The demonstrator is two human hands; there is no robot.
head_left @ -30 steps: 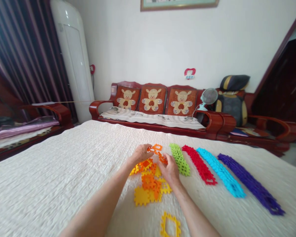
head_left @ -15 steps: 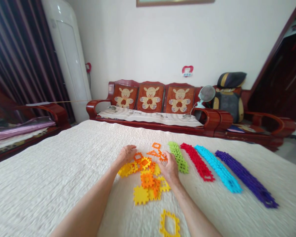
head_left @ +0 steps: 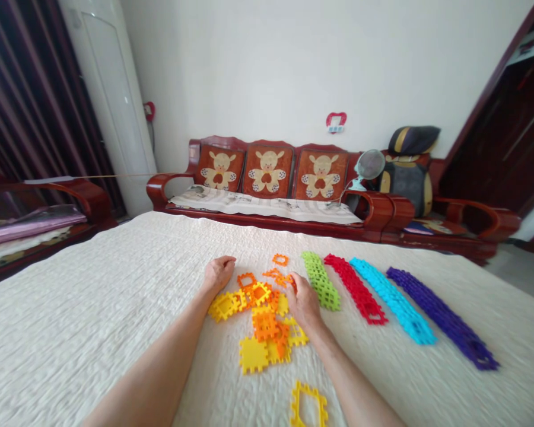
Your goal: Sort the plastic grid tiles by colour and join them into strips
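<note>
Yellow and orange notched plastic pieces lie in a loose pile, among them a solid yellow square (head_left: 253,354) and an orange piece (head_left: 265,325). My left hand (head_left: 219,274) rests on the cloth just beyond the pile's left side, fingers curled together; whether anything is inside is hidden. My right hand (head_left: 303,299) is at the pile's right side, its fingers pinching an orange piece (head_left: 285,280). An orange frame (head_left: 280,260) lies beyond the pile, and a yellow frame (head_left: 308,405) lies near the front.
Overlapping rows of green (head_left: 321,280), red (head_left: 356,289), light blue (head_left: 392,300) and purple (head_left: 442,317) pieces stretch along the right of the white quilted cloth (head_left: 93,302). Behind stands a wooden sofa (head_left: 267,220) with bear cushions and a small fan (head_left: 371,164).
My left hand has moved slightly left, away from the orange frame, and its fingers have curled in. The right fingers have closed on the orange piece. The view has shifted a little.
</note>
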